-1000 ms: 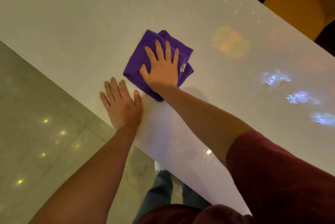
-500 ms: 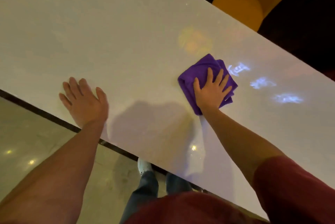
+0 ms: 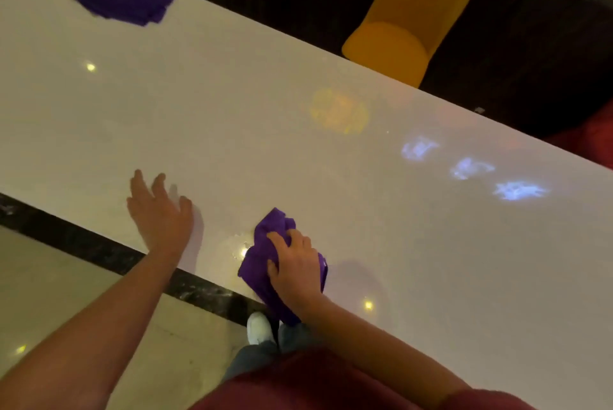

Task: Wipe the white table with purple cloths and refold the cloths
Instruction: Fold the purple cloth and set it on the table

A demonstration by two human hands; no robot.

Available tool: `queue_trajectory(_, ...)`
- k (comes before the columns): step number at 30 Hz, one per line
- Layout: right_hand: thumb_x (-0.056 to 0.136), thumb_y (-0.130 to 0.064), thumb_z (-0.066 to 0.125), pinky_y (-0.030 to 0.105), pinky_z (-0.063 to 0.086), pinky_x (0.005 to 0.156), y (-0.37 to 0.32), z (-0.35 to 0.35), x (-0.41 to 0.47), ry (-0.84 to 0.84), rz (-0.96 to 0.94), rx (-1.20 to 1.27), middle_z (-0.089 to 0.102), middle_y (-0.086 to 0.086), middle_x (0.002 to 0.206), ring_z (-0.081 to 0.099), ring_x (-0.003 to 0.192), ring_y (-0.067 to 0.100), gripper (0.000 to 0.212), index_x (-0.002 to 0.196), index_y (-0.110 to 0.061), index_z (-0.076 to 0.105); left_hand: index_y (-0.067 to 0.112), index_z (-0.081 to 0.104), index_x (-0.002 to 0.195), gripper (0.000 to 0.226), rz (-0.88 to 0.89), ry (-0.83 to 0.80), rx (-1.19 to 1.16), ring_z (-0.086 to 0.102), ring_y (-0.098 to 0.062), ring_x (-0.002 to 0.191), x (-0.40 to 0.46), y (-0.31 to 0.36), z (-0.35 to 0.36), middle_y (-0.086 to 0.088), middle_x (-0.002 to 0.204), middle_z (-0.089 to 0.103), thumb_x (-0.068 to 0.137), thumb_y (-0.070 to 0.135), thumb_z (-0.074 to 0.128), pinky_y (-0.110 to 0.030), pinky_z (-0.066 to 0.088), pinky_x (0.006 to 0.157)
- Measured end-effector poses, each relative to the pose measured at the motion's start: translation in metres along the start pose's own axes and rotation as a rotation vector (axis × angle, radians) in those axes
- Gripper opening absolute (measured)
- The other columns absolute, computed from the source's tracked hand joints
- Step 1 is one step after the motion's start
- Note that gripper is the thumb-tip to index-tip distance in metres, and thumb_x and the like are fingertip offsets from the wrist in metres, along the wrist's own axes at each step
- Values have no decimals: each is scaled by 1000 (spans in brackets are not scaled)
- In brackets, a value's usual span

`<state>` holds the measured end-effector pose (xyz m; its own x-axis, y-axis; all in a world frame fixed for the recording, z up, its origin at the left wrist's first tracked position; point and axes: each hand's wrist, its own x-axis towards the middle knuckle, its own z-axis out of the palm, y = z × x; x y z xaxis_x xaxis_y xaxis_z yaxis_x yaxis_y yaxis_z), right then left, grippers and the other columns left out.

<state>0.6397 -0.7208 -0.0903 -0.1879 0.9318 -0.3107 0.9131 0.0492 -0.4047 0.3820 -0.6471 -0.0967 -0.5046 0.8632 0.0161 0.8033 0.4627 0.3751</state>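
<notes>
No text, label, brand, number or sign can be read anywhere in this view. The bluish patches of light [image 3: 469, 168] on the white counter [image 3: 232, 104] are blurred reflections; whether they are lettering cannot be told.

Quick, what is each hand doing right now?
Left hand: open, fingers straight, flat on the glossy white table, holding nothing.
Right hand: fingers curled round the crumpled purple cloth.
</notes>
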Motion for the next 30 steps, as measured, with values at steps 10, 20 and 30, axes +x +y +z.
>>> queue_trajectory(10, 81, -29, 91, 41, 62, 96, -147, -96, 77, -78, 67, 1005, 59, -5, 136, 63, 122, 22, 82, 147, -36, 41, 15, 58, 141, 54, -513, -445, -705, 59, -28, 127, -4, 14, -115, -8, 141, 62, 104, 54, 51, -47, 48, 108)
queue_trajectory(20, 68, -46, 94, 54, 62, 97, -282, -84, 121, -228, 209, 1403, 75, 4, 128, 73, 114, 28, 83, 139, -21, 60, 28, 62, 115, 18, -212, -192, -1107, 74, -10, 98, 58, -48, -194, 9, 99, 78, 100, 36, 67, -20, 59, 73)
queue_trajectory(30, 77, -70, 79, 44, 62, 96, -434, -24, 163, -181, 240, 1313, 65, -12, 123, 69, 113, 19, 100, 161, -39, 33, 40, 56, 119, 20, -65, -242, -1095, 75, -8, 95, 192, -160, -290, 14, 103, 77, 102, 34, 64, -24, 60, 73)
